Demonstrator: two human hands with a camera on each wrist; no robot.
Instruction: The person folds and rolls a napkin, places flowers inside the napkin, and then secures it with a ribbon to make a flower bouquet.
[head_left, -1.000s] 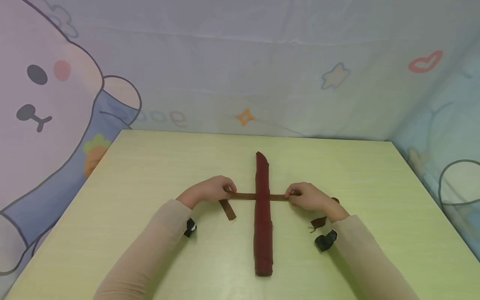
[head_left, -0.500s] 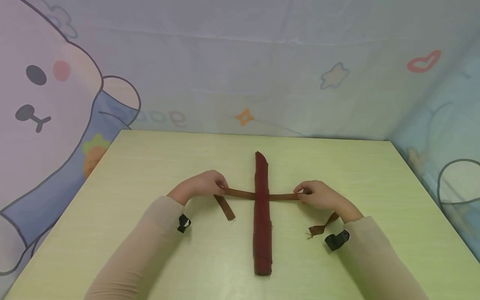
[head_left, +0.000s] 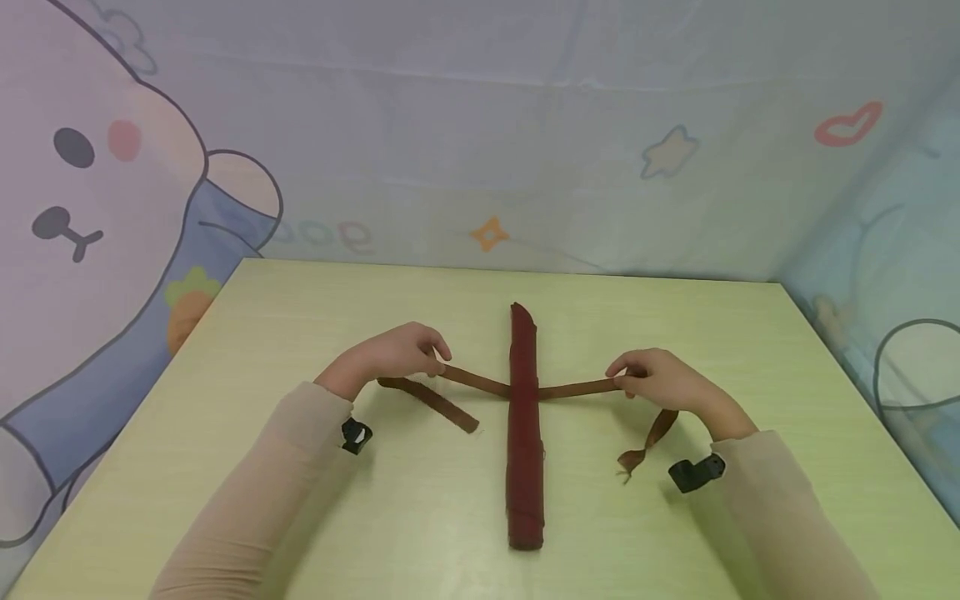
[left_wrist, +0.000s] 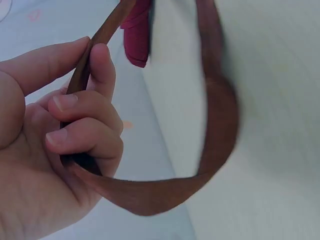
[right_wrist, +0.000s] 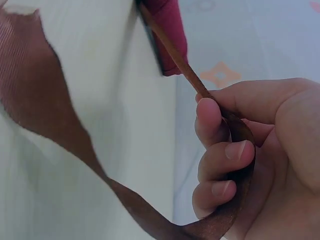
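A long dark red cloth roll (head_left: 525,467) lies lengthwise on the table, its far end tapered. A brown ribbon (head_left: 573,388) comes out from both sides of the roll, slanting up to each hand. On the left, my left hand (head_left: 393,350) pinches the ribbon between thumb and index finger; in the left wrist view the other fingers curl round it, and the ribbon (left_wrist: 150,195) loops below. My right hand (head_left: 663,379) pinches the other side, with its remaining fingers curled over the ribbon (right_wrist: 75,135). Both loose tails hang toward the table.
The pale yellow-green table (head_left: 300,308) ends at a printed cloth backdrop (head_left: 420,150) behind it. Black wrist cameras (head_left: 697,473) sit at both sleeve cuffs, low over the table.
Both hands have moved apart and away from the roll, rising a little. More ribbon shows on each side, now slanting upward instead of lying flat. The roll has stayed in place.
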